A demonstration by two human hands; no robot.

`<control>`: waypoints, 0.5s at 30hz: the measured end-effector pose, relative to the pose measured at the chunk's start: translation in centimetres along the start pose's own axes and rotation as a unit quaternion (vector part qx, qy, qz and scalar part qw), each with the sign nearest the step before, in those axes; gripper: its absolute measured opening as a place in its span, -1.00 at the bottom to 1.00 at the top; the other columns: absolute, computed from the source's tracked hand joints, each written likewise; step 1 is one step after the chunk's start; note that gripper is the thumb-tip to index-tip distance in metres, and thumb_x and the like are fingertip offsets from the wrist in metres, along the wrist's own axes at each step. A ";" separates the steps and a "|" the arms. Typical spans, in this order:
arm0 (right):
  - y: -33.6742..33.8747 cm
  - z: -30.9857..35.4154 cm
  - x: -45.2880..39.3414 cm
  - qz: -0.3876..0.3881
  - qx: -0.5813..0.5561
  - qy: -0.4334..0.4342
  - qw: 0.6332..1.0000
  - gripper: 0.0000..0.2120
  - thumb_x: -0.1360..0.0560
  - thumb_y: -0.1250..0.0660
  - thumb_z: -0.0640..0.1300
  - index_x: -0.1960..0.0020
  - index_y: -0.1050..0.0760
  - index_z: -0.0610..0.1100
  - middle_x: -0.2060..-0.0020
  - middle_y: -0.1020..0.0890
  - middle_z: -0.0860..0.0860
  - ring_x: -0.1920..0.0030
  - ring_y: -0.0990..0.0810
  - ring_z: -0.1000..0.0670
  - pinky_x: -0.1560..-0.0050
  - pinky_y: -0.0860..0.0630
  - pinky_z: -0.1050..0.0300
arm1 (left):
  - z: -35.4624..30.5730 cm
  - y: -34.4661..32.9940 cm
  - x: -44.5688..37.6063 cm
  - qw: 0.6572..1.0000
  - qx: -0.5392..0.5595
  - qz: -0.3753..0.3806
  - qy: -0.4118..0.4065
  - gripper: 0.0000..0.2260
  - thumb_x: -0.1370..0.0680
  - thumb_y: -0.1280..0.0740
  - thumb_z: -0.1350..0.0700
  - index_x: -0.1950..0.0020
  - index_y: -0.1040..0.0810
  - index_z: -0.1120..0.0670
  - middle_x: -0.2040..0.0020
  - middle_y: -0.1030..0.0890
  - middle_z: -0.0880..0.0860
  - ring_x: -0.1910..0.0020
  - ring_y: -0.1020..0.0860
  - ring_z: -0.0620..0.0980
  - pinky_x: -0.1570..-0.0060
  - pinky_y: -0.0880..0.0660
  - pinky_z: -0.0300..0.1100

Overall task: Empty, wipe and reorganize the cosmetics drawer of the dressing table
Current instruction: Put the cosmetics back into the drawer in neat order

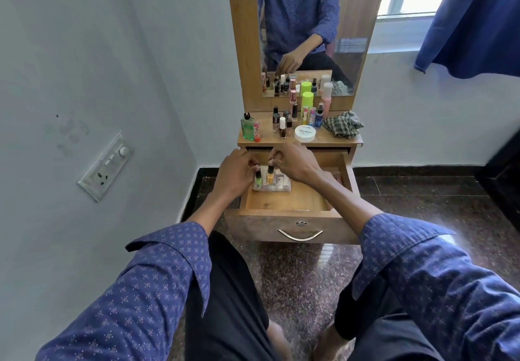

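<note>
A switch panel (105, 166) is seen on the wall at far left. The left hand (235, 173) is held over the rear left of the open drawer (292, 206), its fingers curled round the cap of a green nail-polish bottle (258, 179). Beside it, an orange nail-polish bottle (270, 175) is gripped at the cap by the curled fingers of the right hand (295, 163). Both bottles are stood upright in a clear organizer tray (277, 187) set against the back of the drawer; further small items appear to lie in the tray, though they cannot be identified. On the tabletop (323, 137) above, from left to right, are shown a green glass bottle (247, 128), a cluster of nail-polish bottles (282, 123), a white round jar (304, 133), a neon-green-capped can (307, 107) and a crumpled checked cloth (343, 124). A blue curtain (472, 20) is hung at far right.
</note>
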State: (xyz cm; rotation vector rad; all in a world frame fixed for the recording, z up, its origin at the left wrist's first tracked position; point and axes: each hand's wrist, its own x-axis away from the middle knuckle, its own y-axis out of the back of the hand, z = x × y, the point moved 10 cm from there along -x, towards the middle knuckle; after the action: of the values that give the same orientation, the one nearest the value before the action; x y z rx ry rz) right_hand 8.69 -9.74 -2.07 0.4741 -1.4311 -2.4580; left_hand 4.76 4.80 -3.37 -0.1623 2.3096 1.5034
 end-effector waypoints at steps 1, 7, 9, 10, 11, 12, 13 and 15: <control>-0.8 0.2 0.3 0.009 0.006 0.000 1.000 -0.95 -0.54 -0.45 -0.02 0.01 -0.64 0.05 0.10 -0.71 0.09 0.10 -0.68 0.00 0.09 -0.64 0.02 | 0.2 -0.3 0.4 1.000 0.000 0.006 0.007 -0.93 -0.61 -0.41 0.09 -0.01 -0.63 0.07 0.01 -0.62 0.01 0.00 -0.52 0.02 0.12 -0.35 -0.10; -4.0 1.0 1.3 0.036 0.046 0.003 0.998 -0.89 -0.54 -0.46 -0.02 -0.04 -0.66 0.00 0.05 -0.71 -0.03 0.07 -0.69 -0.16 0.11 -0.63 -0.02 | 0.7 -1.7 1.8 0.999 -0.010 0.022 0.032 -0.92 -0.60 -0.43 0.10 -0.05 -0.66 0.09 0.01 -0.60 0.00 0.01 -0.53 -0.02 0.08 -0.45 -0.11; -4.8 1.0 1.5 0.045 0.052 -0.003 0.998 -0.87 -0.54 -0.45 0.00 -0.06 -0.64 -0.01 0.05 -0.70 -0.07 0.05 -0.67 -0.21 0.07 -0.64 -0.09 | 0.9 -2.0 2.0 0.999 -0.027 0.026 0.037 -0.92 -0.59 -0.43 0.13 -0.05 -0.67 0.10 0.02 -0.61 0.02 0.00 -0.54 0.01 0.07 -0.45 -0.11; -5.0 1.0 1.6 0.048 0.050 -0.004 0.998 -0.86 -0.54 -0.44 -0.01 -0.07 -0.63 -0.01 0.04 -0.70 -0.09 0.03 -0.66 -0.22 0.05 -0.63 -0.08 | 1.1 -2.2 2.1 0.998 -0.035 0.029 0.040 -0.93 -0.58 -0.43 0.15 -0.04 -0.68 0.10 0.03 -0.61 0.02 0.00 -0.55 0.02 0.07 -0.46 -0.10; -5.3 1.0 1.7 0.050 0.048 -0.004 0.998 -0.87 -0.54 -0.44 -0.02 -0.07 -0.64 -0.01 0.04 -0.70 -0.09 0.02 -0.66 -0.23 0.05 -0.62 -0.05 | 1.2 -2.4 2.2 0.998 -0.041 0.032 0.043 -0.93 -0.57 -0.42 0.17 -0.03 -0.67 0.11 0.03 -0.61 0.03 0.00 -0.56 0.04 0.06 -0.48 -0.08; -5.5 1.1 1.8 0.050 0.044 -0.003 0.998 -0.89 -0.54 -0.44 -0.04 -0.06 -0.64 0.00 0.04 -0.71 -0.09 0.02 -0.66 -0.23 0.06 -0.59 -0.01 | 1.2 -2.6 2.3 0.997 -0.045 0.034 0.044 -0.92 -0.56 -0.41 0.18 -0.02 -0.67 0.11 0.03 -0.61 0.03 -0.01 -0.56 0.05 0.05 -0.50 -0.05; -5.6 1.2 1.9 0.049 0.040 -0.001 0.998 -0.91 -0.54 -0.44 -0.06 -0.04 -0.65 0.02 0.05 -0.72 -0.09 0.03 -0.67 -0.22 0.09 -0.53 0.03 | 1.3 -2.7 2.4 0.997 -0.050 0.035 0.045 -0.92 -0.55 -0.41 0.19 -0.02 -0.67 0.11 0.03 -0.62 0.04 -0.01 -0.57 0.06 0.04 -0.51 -0.03; -5.9 1.3 2.1 0.046 0.031 -0.005 0.998 -0.93 -0.53 -0.46 -0.08 -0.01 -0.66 0.03 0.08 -0.73 -0.06 0.03 -0.68 -0.20 0.15 -0.47 0.07 | 1.3 -2.9 2.7 0.996 -0.057 0.036 0.050 -0.91 -0.55 -0.41 0.20 -0.02 -0.68 0.11 0.01 -0.62 0.04 -0.01 -0.57 0.07 0.02 -0.52 0.00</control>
State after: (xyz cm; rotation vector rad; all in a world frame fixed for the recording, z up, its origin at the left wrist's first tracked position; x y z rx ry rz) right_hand 5.97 -6.69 -6.90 0.3996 -1.5030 -2.3530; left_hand 3.48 5.06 -7.31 -0.1891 2.3296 1.7007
